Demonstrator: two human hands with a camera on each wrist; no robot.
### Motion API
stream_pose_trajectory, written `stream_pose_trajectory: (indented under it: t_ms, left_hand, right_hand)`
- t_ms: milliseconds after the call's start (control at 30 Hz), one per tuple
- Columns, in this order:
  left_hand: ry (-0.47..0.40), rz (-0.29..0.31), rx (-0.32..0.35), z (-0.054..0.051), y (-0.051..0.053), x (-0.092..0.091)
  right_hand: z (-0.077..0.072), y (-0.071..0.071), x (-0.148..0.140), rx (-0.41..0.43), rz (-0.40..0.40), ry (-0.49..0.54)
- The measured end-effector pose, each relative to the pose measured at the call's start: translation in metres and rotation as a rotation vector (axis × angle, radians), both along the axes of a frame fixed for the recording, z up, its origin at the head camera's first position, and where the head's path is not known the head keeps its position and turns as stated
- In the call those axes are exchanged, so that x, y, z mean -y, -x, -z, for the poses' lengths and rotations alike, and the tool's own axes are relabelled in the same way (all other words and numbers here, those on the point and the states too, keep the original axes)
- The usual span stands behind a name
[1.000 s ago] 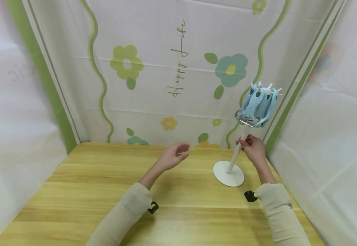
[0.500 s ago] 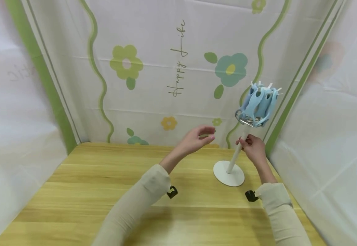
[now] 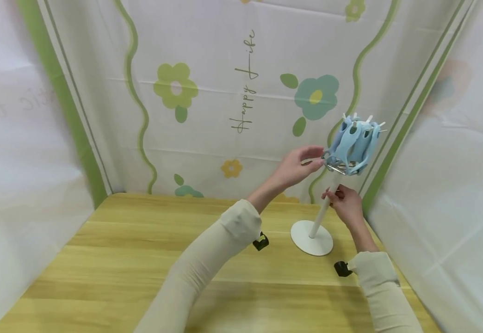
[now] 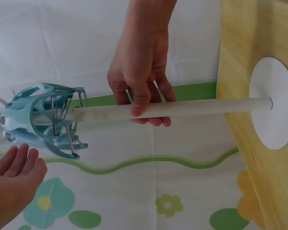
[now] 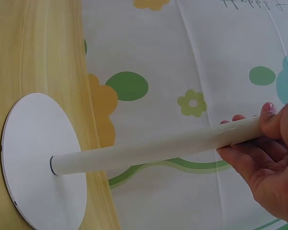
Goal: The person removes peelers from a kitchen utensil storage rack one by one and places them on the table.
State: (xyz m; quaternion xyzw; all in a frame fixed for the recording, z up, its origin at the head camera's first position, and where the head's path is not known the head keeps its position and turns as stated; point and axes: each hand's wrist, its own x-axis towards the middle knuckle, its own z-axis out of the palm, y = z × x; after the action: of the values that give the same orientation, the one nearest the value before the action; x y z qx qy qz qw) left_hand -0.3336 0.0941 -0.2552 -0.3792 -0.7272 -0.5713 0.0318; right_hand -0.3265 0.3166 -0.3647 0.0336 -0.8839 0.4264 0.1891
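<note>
Leftward no longer, the person's left hand (image 3: 297,167) is now curving loosely, fingers parted, just beside the light-blue openwork plastic head (image 3: 345,145); whether it is touching, I can't tell. Their right hand (image 3: 347,206) is pinching the white pole (image 3: 321,215), its round base (image 3: 316,246) resting at the wooden table's (image 3: 120,259) far right, seemingly steadying things while the left is closing in.

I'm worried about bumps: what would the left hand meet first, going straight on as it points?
Most likely the light-blue plastic pieces atop the white stand; the left hand looks close, but depth is unclear.
</note>
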Motion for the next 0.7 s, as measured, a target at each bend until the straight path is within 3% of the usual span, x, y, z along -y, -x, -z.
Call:
stream_pose_trajectory:
  t_ms: [200,433,567,700]
  left_hand:
    - [-0.019,-0.014,-0.022,-0.015,0.008,-0.015]
    - [0.021,-0.033,-0.052,-0.019,0.017,-0.027]
    - [0.056,-0.015,-0.072,-0.022,0.017,-0.034]
    - [0.094,-0.016,-0.027,-0.028,0.017,-0.040]
  right_hand:
    - [0.001,0.001,0.000,-0.021,-0.001,-0.028]
    - [0.000,-0.001,0.001,-0.030,0.001,-0.028]
    - [0.000,-0.001,0.001,-0.041,-0.001,-0.039]
    - [0.000,-0.001,0.002,-0.050,-0.004,-0.040]
